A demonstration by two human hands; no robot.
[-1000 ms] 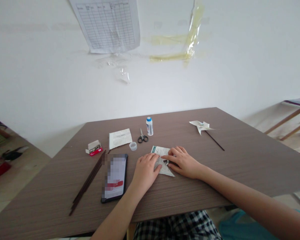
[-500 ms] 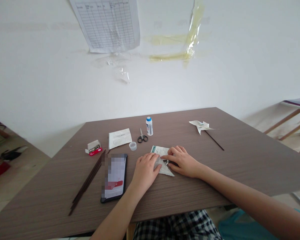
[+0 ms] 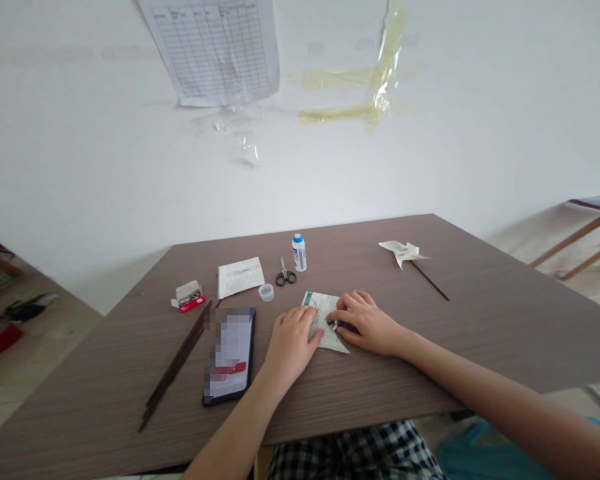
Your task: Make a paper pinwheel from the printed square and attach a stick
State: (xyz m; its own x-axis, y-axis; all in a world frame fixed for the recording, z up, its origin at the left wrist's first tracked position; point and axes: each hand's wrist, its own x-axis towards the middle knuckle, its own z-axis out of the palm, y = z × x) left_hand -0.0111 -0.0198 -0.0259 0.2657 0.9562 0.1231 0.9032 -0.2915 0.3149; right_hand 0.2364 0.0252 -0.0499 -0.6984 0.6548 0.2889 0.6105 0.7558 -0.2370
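Observation:
A small piece of printed paper (image 3: 325,303) with a green-blue strip at its upper left lies on the table, a crease or cut line near that corner. My left hand (image 3: 294,337) rests over its left side, fingers stretched out and holding it down flat. At the paper's right edge, my right hand (image 3: 364,323) has its index finger and thumb bent close together around a small curled bit of the paper. The palm side of both hands is hidden.
Left of my hands lie a phone (image 3: 233,357), thin brown sticks (image 3: 175,367), and an open red-and-white box (image 3: 189,297). Farther back are a printed sheet (image 3: 240,277), a clear ring (image 3: 266,292), scissors (image 3: 285,277) and a white bottle (image 3: 299,255). A paper pinwheel (image 3: 404,253) lies at right.
My right index finger has drawn back slightly to the right, toward the thumb, at the paper's edge. My left hand stays in place.

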